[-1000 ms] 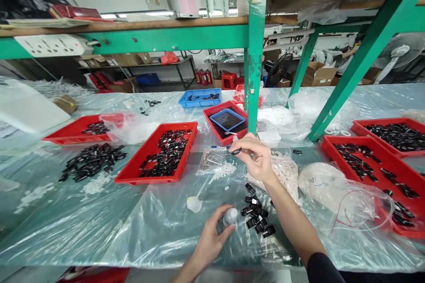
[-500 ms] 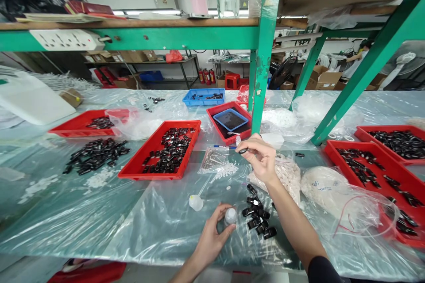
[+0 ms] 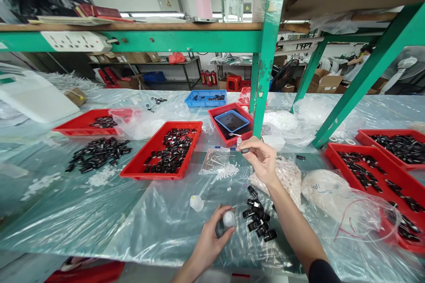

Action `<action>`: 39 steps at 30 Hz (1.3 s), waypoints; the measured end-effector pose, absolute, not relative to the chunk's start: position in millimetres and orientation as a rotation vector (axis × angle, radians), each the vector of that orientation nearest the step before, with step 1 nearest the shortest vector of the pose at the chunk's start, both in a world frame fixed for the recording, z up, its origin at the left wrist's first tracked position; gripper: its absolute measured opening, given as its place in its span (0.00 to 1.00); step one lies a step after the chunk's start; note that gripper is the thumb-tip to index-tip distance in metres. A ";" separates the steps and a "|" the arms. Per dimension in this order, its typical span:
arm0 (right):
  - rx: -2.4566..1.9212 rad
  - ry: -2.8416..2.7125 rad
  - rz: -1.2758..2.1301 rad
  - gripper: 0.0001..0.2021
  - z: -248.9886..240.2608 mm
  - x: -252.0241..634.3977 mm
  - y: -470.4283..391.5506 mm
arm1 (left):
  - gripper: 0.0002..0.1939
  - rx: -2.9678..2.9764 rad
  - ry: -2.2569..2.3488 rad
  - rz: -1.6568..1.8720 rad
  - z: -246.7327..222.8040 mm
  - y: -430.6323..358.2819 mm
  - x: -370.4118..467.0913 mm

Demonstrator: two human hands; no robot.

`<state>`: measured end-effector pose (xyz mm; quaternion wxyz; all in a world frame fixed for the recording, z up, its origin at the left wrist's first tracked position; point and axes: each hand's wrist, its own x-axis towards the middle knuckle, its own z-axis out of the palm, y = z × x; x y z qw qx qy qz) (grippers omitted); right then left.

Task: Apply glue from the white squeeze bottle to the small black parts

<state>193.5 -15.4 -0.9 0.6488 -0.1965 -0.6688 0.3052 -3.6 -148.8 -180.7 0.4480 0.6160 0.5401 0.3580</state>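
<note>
My left hand (image 3: 214, 236) is curled around a small whitish bottle (image 3: 229, 219) low in the middle of the table, thumb and fingers on its sides. Higher up, my right hand (image 3: 260, 159) pinches a small black part (image 3: 245, 151) between thumb and fingertips. Below my right hand lies a loose group of black pieces (image 3: 255, 221). A translucent cap-like piece (image 3: 197, 203) lies left of the bottle. Small white bits (image 3: 227, 170) are scattered beside a clear bag of thin metal pieces (image 3: 215, 160).
A red tray (image 3: 124, 174) of black parts stands left of centre, another (image 3: 335, 150) at the right. A green post (image 3: 265, 53) rises behind my right hand. Bags of pale pieces (image 3: 322, 185) lie right of my forearm.
The view has shifted slightly. My left hand still holds the bottle, and the black part in my right hand has turned a little, showing more of its flat face.
</note>
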 end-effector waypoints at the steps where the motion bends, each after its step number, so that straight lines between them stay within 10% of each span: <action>1: -0.461 -1.544 0.654 0.08 -0.8 193.9 -15.1 | 0.27 1.524 1.346 0.888 -182.1 -148.9 -3.6; 17: -0.475 -1.459 0.706 0.11 0.1 194.9 -9.3 | 0.33 1.667 1.396 0.872 -169.4 -160.2 -8.0; 30: -0.541 -1.462 0.637 0.06 3.6 215.3 -3.4 | 0.10 2.209 1.241 1.533 -66.9 -128.9 -28.5; 39: -0.510 -1.322 0.632 0.08 11.5 229.3 2.9 | 0.07 2.742 1.253 -0.075 -65.3 -33.9 21.4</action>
